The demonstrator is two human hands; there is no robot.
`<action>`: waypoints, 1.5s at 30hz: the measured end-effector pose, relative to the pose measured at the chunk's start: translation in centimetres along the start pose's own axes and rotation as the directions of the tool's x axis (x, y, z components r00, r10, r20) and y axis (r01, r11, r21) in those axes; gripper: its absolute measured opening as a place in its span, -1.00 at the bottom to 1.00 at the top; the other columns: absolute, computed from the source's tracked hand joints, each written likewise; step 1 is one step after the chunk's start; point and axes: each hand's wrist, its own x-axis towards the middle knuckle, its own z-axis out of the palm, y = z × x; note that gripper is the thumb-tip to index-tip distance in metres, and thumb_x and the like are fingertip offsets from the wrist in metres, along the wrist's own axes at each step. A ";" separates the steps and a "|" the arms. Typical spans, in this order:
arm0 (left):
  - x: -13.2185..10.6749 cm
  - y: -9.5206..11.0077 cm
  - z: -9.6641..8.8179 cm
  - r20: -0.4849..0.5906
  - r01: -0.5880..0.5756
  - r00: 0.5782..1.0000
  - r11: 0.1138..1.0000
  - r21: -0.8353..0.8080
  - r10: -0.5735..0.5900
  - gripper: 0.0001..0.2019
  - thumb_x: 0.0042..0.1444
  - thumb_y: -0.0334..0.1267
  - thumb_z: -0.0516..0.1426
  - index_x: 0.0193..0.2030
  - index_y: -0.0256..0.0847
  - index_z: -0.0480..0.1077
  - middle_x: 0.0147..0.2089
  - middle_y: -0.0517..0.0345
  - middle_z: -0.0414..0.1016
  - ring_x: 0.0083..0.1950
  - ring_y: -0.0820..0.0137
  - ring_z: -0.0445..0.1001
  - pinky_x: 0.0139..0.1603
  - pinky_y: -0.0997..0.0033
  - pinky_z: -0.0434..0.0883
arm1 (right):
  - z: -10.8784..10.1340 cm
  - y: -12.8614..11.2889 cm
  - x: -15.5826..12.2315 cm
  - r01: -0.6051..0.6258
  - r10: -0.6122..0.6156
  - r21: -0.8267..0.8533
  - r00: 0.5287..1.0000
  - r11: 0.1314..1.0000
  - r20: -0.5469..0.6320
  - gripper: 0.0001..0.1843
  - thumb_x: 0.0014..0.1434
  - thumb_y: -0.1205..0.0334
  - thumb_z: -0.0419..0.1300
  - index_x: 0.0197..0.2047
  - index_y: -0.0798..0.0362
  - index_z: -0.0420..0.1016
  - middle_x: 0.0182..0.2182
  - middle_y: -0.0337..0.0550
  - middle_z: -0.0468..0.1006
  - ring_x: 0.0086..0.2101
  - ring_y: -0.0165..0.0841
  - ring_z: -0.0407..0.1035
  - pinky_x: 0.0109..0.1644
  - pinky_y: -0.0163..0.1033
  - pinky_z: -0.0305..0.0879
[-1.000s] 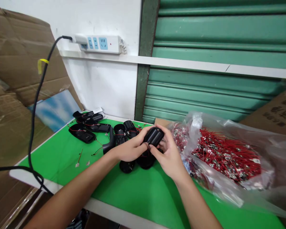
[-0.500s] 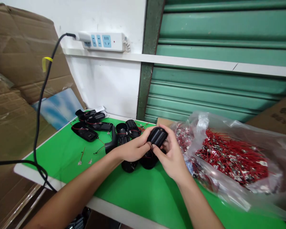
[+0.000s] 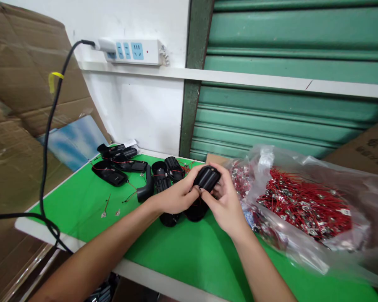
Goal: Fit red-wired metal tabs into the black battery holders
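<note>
Between both hands I hold a black plastic housing (image 3: 207,178) with rounded, ribbed sides, raised over the table. My left hand (image 3: 180,195) grips its left side, and my right hand (image 3: 224,200) wraps round its right. Both thumbs meet at the lower edge, where a short dark wire seems to show; the fine detail there is too small to tell. Under the hands lies another dark part (image 3: 195,213), partly hidden. Close by on the left are more black housings (image 3: 161,176) with thin red wires, and a curved black handle-like piece (image 3: 146,186).
On the right, a clear plastic bag (image 3: 305,247) holds many red-wired metal contacts (image 3: 308,201). Further black housings (image 3: 110,173) lie at the table's far left, near loose contacts (image 3: 103,214). A black cable (image 3: 45,167) hangs from a power strip (image 3: 135,51) over the green table mat (image 3: 189,260).
The view has shifted very slightly. Both hands keep the same grip on the black housing, with the thumbs still together at its lower edge.
</note>
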 end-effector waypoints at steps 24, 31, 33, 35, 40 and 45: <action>0.7 -0.5 -2.3 -0.194 0.077 0.910 0.609 -0.789 -0.366 0.02 0.12 -0.29 0.29 0.55 -0.10 -0.27 0.03 -0.10 0.60 -0.19 0.29 0.64 -0.11 0.31 0.53 | -1.4 0.6 1.4 0.011 -0.041 -0.076 0.911 0.997 -0.410 -0.53 0.12 0.08 0.25 0.09 -0.02 0.32 -0.23 -0.16 0.54 -0.32 -0.31 0.46 -0.38 -0.25 0.36; 0.7 0.1 -1.8 -0.091 0.101 0.938 0.519 -0.849 -0.333 -0.05 0.09 -0.34 0.09 0.58 0.01 -0.28 0.14 -0.07 0.56 -0.17 0.26 0.64 -0.09 0.24 0.52 | -1.2 0.5 1.2 0.065 -0.130 -0.211 0.940 0.975 -0.315 -0.70 0.20 0.20 0.16 0.02 -0.01 0.37 -0.36 -0.25 0.44 -0.39 -0.35 0.40 -0.35 -0.23 0.35; 0.8 0.0 -1.8 -0.099 0.097 0.937 0.524 -0.846 -0.334 -0.03 0.08 -0.36 0.08 0.58 0.02 -0.30 0.17 -0.07 0.54 -0.13 0.26 0.64 -0.05 0.23 0.52 | -1.5 0.6 1.3 0.080 -0.156 -0.242 0.937 0.967 -0.311 -0.69 0.20 0.21 0.14 0.03 0.00 0.37 -0.36 -0.25 0.44 -0.40 -0.35 0.40 -0.34 -0.23 0.35; 0.8 -0.2 -1.7 -0.107 0.104 0.933 0.543 -0.834 -0.343 -0.01 0.08 -0.37 0.09 0.58 0.03 -0.33 0.18 -0.07 0.54 -0.13 0.27 0.63 -0.05 0.24 0.52 | -2.0 0.7 1.4 0.077 -0.183 -0.318 0.930 0.945 -0.319 -0.69 0.22 0.21 0.12 0.04 0.01 0.37 -0.37 -0.23 0.44 -0.41 -0.34 0.39 -0.33 -0.22 0.35; 1.0 -0.9 -1.6 -0.155 0.119 0.916 0.619 -0.776 -0.370 0.01 0.12 -0.29 0.23 0.58 0.01 -0.30 0.08 -0.06 0.59 -0.23 0.37 0.59 -0.18 0.41 0.46 | -3.3 1.3 1.6 0.005 -0.243 -0.715 0.942 0.699 -0.231 -0.75 0.27 0.16 0.05 -0.07 0.04 0.46 -0.32 -0.08 0.58 -0.33 -0.20 0.46 -0.19 -0.10 0.34; 1.1 -0.8 -1.7 -0.202 0.113 0.903 0.662 -0.741 -0.380 0.03 0.06 -0.32 0.26 0.58 -0.04 -0.22 -0.05 0.00 0.63 -0.27 0.40 0.58 -0.20 0.46 0.45 | -3.5 1.8 1.3 0.010 -0.120 -0.860 0.991 0.511 -0.059 -0.75 0.28 0.17 0.02 -0.26 0.00 0.51 -0.29 -0.05 0.66 -0.23 -0.11 0.51 -0.13 -0.10 0.30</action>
